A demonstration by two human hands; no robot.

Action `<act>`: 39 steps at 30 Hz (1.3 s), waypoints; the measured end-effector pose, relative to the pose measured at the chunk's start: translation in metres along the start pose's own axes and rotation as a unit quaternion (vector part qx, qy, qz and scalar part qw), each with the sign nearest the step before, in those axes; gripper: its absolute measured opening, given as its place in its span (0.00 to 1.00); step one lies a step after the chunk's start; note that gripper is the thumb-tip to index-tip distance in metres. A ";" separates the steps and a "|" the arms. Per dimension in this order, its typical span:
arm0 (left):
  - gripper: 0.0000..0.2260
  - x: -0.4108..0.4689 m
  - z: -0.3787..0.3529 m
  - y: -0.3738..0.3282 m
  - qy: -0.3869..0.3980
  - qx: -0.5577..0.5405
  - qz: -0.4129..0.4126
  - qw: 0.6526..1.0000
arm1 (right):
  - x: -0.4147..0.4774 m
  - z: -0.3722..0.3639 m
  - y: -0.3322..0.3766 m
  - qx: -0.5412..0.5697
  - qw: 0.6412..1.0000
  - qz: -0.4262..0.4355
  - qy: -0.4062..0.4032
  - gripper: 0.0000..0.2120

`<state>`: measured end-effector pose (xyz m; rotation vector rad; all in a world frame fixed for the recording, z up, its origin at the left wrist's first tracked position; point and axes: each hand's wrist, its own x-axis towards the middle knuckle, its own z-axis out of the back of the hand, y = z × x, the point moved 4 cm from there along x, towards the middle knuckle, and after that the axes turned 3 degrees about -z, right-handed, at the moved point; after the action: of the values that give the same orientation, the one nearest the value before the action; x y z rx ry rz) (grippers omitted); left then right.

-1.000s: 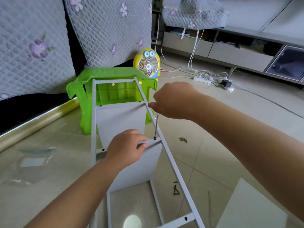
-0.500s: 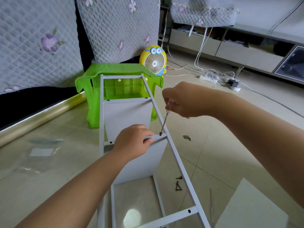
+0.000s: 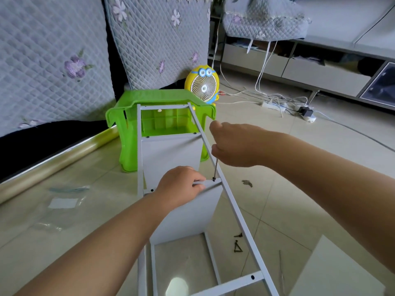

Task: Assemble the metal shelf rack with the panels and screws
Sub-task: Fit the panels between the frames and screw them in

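— Where's the rack frame?
— It stretches straight away from you. Just right of its near end, a few loose screws lie on the tiles, and further right there is a spare white panel.
— And my hands?
— Your left hand curls over the top edge of the shelf panel that stands between the frame's two rails. Your right hand, above the right rail, is closed round a screwdriver. Its tip sits on a screw in that rail, just beside your left fingertips.
— What's past the frame?
— Its far end meets a green stool; I cannot tell whether it rests on it. A yellow fan stands just behind the stool
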<state>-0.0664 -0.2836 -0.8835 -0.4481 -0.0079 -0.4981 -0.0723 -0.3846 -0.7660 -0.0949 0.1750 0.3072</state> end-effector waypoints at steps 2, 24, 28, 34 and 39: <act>0.11 0.000 0.004 0.003 0.049 0.052 -0.017 0.997 | -0.002 0.000 0.001 0.004 1.000 0.027 0.006 0.05; 0.13 -0.014 0.012 0.007 0.076 0.262 -0.048 0.961 | -0.005 0.008 0.002 -0.139 0.989 -0.005 -0.041 0.21; 0.13 -0.014 0.012 0.007 0.074 0.255 -0.037 0.964 | -0.002 0.002 -0.004 -0.053 0.998 -0.012 -0.019 0.09; 0.08 -0.014 0.008 0.002 0.065 0.266 -0.016 0.962 | 0.001 0.005 -0.004 0.013 0.999 0.037 0.028 0.02; 0.14 -0.005 0.013 0.003 0.089 0.266 -0.019 0.960 | 0.002 0.011 -0.005 -0.030 0.999 0.042 -0.003 0.13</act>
<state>-0.0682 -0.2738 -0.8738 0.1257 0.0222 -0.5496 -0.0673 -0.3874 -0.7552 -0.1469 0.1644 0.3973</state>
